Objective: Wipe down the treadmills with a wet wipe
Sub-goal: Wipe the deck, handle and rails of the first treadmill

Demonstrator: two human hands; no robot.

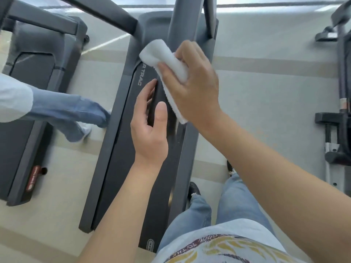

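— As seen from the head view, how is the wipe [167, 61] held?
— It is clutched in the right hand [191, 82], bunched, against the treadmill [121, 149] handrail [180, 25].
— And the left hand [150, 130]?
— Nothing is held; fingers relaxed, just beside the rail, which runs away from the body. The right hand is nearer the unwiped stretch.

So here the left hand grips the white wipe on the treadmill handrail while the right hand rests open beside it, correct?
Not quite: the hands are swapped. The head view shows the right hand gripping the white wipe on the treadmill handrail, while the left hand rests open beside it.
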